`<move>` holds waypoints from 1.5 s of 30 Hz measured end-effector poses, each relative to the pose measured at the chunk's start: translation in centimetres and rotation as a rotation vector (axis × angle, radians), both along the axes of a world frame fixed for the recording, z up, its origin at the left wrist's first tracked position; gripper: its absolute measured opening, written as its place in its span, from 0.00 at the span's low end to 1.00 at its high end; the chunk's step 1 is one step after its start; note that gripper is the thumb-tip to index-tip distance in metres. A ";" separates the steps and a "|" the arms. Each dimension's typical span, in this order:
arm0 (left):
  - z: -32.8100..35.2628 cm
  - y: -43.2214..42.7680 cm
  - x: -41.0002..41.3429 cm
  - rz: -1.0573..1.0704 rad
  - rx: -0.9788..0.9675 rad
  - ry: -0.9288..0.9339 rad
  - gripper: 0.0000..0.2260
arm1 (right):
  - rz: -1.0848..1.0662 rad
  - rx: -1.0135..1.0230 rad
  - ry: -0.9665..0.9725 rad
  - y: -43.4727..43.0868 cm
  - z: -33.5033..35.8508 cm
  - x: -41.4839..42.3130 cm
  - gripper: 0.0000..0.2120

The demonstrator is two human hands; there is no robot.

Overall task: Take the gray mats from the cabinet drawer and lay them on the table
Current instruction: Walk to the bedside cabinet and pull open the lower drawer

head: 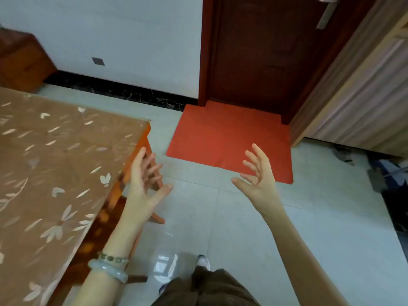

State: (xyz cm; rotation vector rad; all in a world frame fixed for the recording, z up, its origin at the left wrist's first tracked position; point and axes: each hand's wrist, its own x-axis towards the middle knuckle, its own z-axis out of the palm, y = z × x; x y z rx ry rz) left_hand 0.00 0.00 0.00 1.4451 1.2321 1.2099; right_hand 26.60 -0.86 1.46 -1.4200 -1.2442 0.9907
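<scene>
Both hands are empty, with the fingers spread wide and nothing held. The left hand point(146, 180) floats just past the corner of the table point(55, 151), and the right hand point(258, 173) floats over the floor in front of the red mat point(220, 138). No gray mats can be seen anywhere, and no open drawer shows either. The table has a brown flowered cover and lies to the left, closest to the left hand. A striped wooden cabinet point(357, 102) stands far to the right, nearer the right hand. I think the drawer may be over there, so the right hand would likely reach it first. A dark door point(265, 51) is straight ahead.
</scene>
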 end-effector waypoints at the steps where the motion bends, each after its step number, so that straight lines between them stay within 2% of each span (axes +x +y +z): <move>1: -0.2 0.4 0.3 0.008 0.002 -0.007 0.43 | 0.004 -0.006 0.006 0.3 -0.2 0.4 0.42; 11: -1.3 5.7 2.4 0.101 -0.023 -0.019 0.41 | 0.053 -0.040 0.010 6.9 -1.0 2.8 0.41; 18: -1.0 13.1 2.9 0.118 -0.005 -0.048 0.40 | 0.126 -0.048 -0.013 14.5 -1.5 2.8 0.41; 26: -2.9 28.1 3.4 0.202 0.017 -0.164 0.42 | 0.165 -0.034 -0.038 30.4 -2.7 2.5 0.40; 35: -2.5 47.3 1.0 0.268 0.015 -0.167 0.38 | 0.283 -0.057 -0.060 50.3 -2.1 -0.2 0.40; 45: -4.1 58.5 -3.7 0.435 -0.060 -0.116 0.38 | 0.426 -0.147 -0.030 67.1 -3.2 -6.1 0.40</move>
